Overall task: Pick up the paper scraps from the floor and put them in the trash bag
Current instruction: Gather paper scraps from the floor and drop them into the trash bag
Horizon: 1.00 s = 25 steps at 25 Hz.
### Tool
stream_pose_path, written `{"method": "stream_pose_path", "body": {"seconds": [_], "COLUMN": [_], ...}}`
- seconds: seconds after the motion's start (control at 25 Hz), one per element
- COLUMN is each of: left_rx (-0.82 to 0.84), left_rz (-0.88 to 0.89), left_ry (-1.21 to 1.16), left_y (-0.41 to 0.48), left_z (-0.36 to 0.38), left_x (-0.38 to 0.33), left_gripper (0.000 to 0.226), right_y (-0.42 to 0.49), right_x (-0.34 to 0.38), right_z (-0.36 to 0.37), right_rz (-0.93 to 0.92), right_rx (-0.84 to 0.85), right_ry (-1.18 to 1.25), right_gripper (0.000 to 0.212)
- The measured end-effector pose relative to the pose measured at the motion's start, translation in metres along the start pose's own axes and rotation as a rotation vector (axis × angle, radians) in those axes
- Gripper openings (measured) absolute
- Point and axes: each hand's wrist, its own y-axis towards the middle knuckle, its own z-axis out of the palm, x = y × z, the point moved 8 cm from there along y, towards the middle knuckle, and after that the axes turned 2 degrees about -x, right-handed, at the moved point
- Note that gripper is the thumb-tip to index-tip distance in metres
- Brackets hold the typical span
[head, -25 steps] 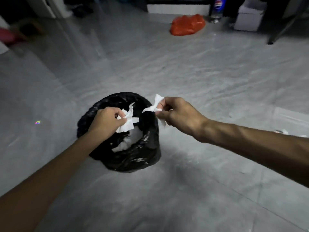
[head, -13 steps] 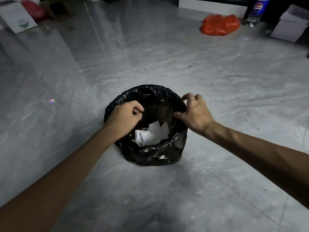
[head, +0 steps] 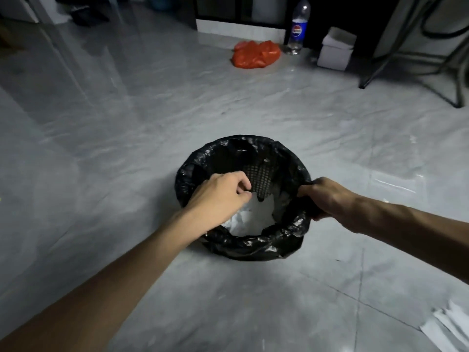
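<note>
A black trash bag point(head: 251, 246) lines a perforated bin on the grey floor at the centre. White paper scraps point(head: 250, 219) lie inside it. My left hand point(head: 219, 193) hovers over the bag's mouth with its fingers curled loosely and nothing in them. My right hand point(head: 327, 196) grips the bag's right rim. More white paper point(head: 449, 329) lies on the floor at the bottom right corner, and small white bits point(head: 385, 200) lie to the right of the bin.
An orange plastic bag point(head: 256, 54), a soda bottle point(head: 298, 27) and a white box point(head: 336, 48) stand along the far wall. Dark metal stand legs point(head: 411, 57) reach onto the floor at the upper right.
Both hands held paper scraps over the bag a second ago and have dropped them in. My right hand has since moved onto the bag's right rim and gripped it.
</note>
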Motion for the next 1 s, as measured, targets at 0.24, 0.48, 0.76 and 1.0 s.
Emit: {"method": "stream_pose_path", "body": {"seconds": [0.24,0.48,0.76,1.0], "left_rx": [0.208,0.306,0.453,0.835], "left_rz": [0.196,0.326,0.637,0.869], "left_ry": [0.072,0.095,-0.021,0.232], "left_y": [0.022,0.024,-0.023,-0.105], "left_z": [0.087,0.141,0.184,0.291], "left_x": [-0.099,-0.158,-0.281,-0.333], "left_gripper": [0.01,0.014,0.018,0.022], "right_y": [-0.042,-0.069,-0.163,-0.193], "right_x": [-0.109,-0.158,-0.216,-0.292], "right_z": [-0.092,-0.105,-0.171,-0.175], "right_rz": [0.117,0.222,0.36,0.212], "right_rx": [-0.207,-0.143,-0.318,-0.205], "right_ry": [0.103,0.295,0.282,-0.391], "right_gripper": [0.022,0.04,0.02,0.015]}}
